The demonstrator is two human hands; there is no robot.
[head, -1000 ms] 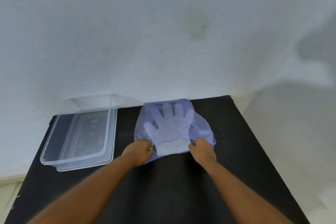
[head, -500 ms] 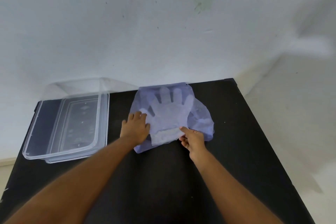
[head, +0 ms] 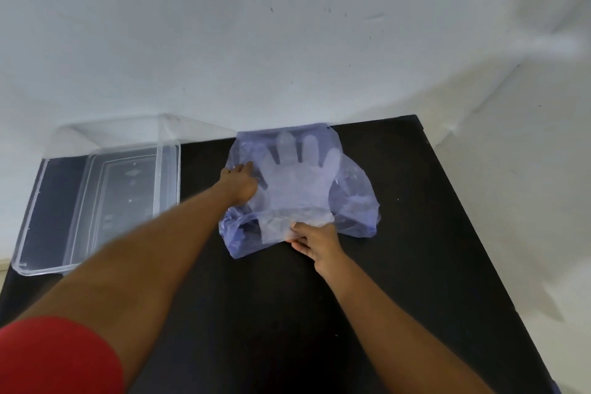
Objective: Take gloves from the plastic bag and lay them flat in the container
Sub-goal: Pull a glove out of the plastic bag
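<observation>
Barely started: container point(head: 96, 201) off my left is empty. Left hand point(head: 241, 182) spread flat on the bag point(head: 355, 205), right hand point(head: 315, 238) pinching a glove point(head: 300, 182) cuff.

Container point(head: 96, 201) at left on the table point(head: 415, 265), plastic bag point(head: 358, 201) to its right, against the wall point(head: 287, 41). Glove point(head: 297, 182) inside the bag. Left hand point(head: 240, 182) on bag's left side, right hand point(head: 315, 238) at near edge.
</observation>
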